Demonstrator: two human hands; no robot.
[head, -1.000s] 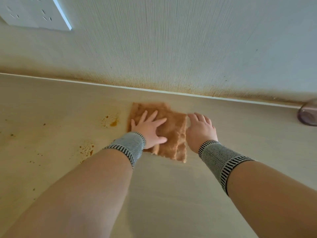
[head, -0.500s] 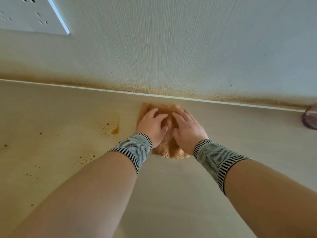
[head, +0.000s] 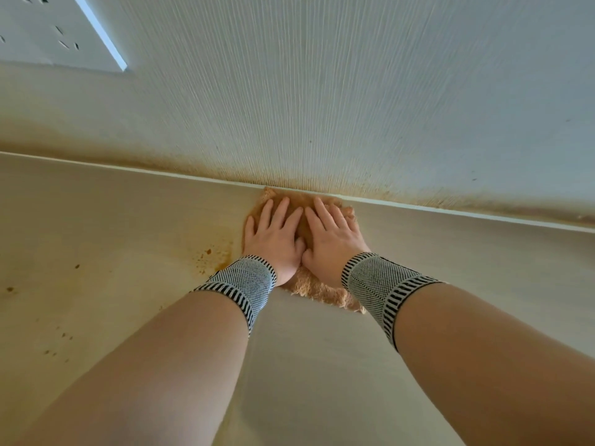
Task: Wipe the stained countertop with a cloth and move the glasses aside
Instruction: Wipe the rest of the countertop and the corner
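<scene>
Nearest, two forearms in striped wrist bands reach out so that the left hand (head: 273, 243) and right hand (head: 331, 243), each grip open with fingers flat, press the brown cloth (head: 309, 288) onto the stained table (head: 128, 268), bunched right against the wall (head: 322, 91), probably for scrubbing pressure.

No text, label, brand, number or sign can be read anywhere in the view. The white socket plate (head: 54, 30) on the wall (head: 354, 91) carries only slots, without any marking that can be made out. Only a black and white woven pattern is shown on the wristbands (head: 240, 284), and no lettering is seen on it.
</scene>
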